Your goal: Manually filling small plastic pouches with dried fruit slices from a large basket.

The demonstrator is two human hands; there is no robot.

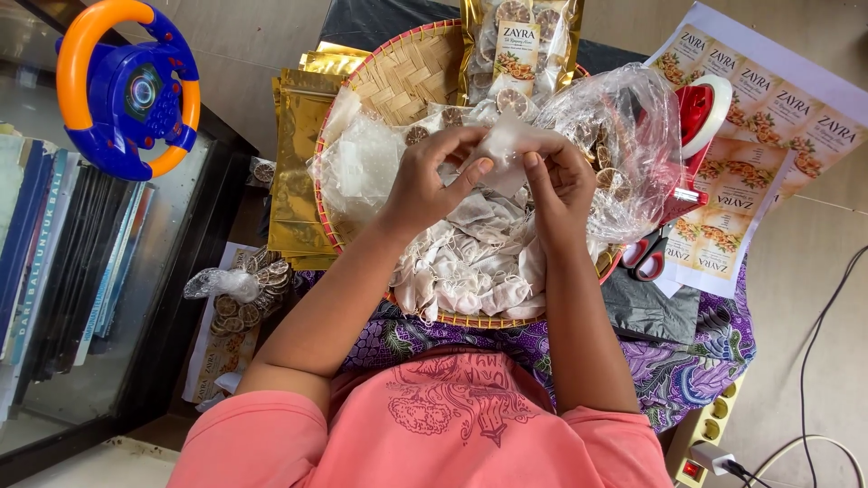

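Over a round woven bamboo tray, my left hand and my right hand pinch the same small white filter pouch, thumbs on its top edge. Under the hands lies a heap of several filled white pouches. A clear plastic bag holding dried citrus slices sits just right of my right hand. More empty white pouch material lies left of my left hand.
Gold foil bags are stacked left of the tray, and a filled gold pouch stands behind it. A red tape dispenser, scissors and label sheets lie right. A toy steering wheel and books sit left. A power strip is on the floor.
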